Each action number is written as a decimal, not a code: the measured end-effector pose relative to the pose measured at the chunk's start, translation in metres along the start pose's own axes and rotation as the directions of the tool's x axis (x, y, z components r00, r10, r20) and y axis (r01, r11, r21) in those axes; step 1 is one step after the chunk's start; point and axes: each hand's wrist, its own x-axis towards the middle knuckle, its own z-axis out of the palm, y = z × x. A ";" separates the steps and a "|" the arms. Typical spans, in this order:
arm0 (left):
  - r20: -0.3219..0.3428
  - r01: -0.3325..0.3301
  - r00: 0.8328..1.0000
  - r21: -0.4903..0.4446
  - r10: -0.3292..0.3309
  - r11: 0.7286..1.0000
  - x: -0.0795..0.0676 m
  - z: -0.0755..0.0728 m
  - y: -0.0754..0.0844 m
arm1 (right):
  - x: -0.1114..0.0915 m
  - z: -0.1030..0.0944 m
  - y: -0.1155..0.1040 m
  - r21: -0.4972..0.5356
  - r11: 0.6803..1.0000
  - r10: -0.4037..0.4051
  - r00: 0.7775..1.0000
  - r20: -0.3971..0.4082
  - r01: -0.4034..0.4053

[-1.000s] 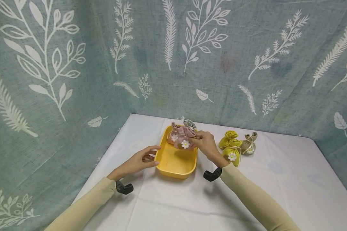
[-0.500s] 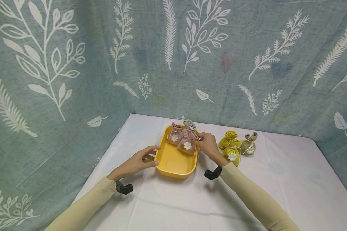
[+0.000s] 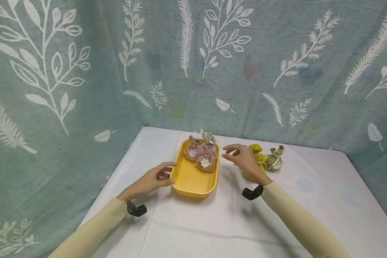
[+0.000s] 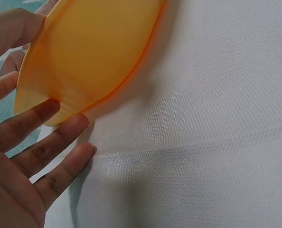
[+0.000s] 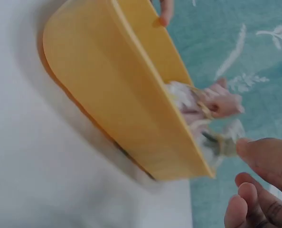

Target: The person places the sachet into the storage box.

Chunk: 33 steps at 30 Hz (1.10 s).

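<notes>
A yellow tray (image 3: 193, 182) lies on the table, with two pink drawstring pouches (image 3: 205, 165) and a grey-green pouch (image 3: 209, 138) grouped at its far end. White flowers decorate the pink ones. My left hand (image 3: 154, 177) rests its fingertips on the tray's left side; in the left wrist view its fingers (image 4: 67, 130) are spread, nearly straight, along the yellow wall. Off the tray's right rim, my right hand (image 3: 243, 157) holds nothing, its fingers loosely bent. It partly hides two yellow pouches (image 3: 256, 147), beside which stands a brown pouch (image 3: 273, 162).
A white cloth covers the table (image 3: 187, 225). Behind and to the left hangs a blue-green curtain (image 3: 167, 104) with white leaf patterns, close to the table's far edge. Each wrist wears a black camera mount (image 3: 136, 209).
My right hand set the front pink pouch down beside the other pink one in the tray, let go and moved right toward the yellow pouches. The left hand stays at the tray.
</notes>
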 end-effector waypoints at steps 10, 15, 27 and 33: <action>0.005 -0.007 1.000 0.001 0.007 1.000 -0.001 0.000 0.000 | -0.029 -0.051 0.014 -0.100 0.994 -0.050 0.997 -0.050 0.045; 0.006 -0.018 1.000 -0.002 0.018 1.000 -0.003 -0.002 0.001 | -0.048 -0.071 0.029 -0.094 0.996 -0.001 0.998 -0.055 -0.004; 0.005 0.000 1.000 0.010 0.000 1.000 -0.001 -0.003 0.002 | -0.078 -0.087 0.070 -0.062 0.993 0.102 0.994 -0.048 -0.105; -0.003 -0.003 1.000 0.024 0.003 1.000 -0.001 -0.001 0.002 | -0.082 -0.086 0.078 -0.026 0.989 0.144 0.987 -0.076 -0.146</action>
